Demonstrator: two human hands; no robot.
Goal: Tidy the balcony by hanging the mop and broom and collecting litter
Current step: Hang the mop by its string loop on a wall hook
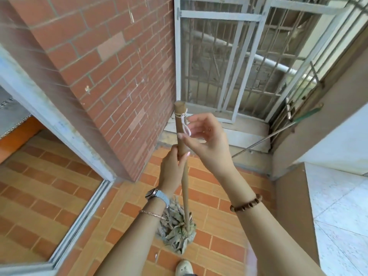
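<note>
A mop stands upright in front of me, its brown wooden handle (180,124) rising from a grey rag head (177,230) on the tiled floor. A white string loop (186,126) is tied near the handle's top end. My left hand (172,170) grips the handle below the loop. My right hand (203,136) is at the loop, with thumb and fingers pinching the string. A small hook or nail (87,89) sticks out of the red brick wall to the left.
A red brick wall (111,62) fills the left. A white barred window grille (239,60) stands behind. A green-handled stick (278,130) leans in the right corner. A sliding door track (83,216) runs lower left. My shoe (184,267) and small litter (156,255) are on the floor.
</note>
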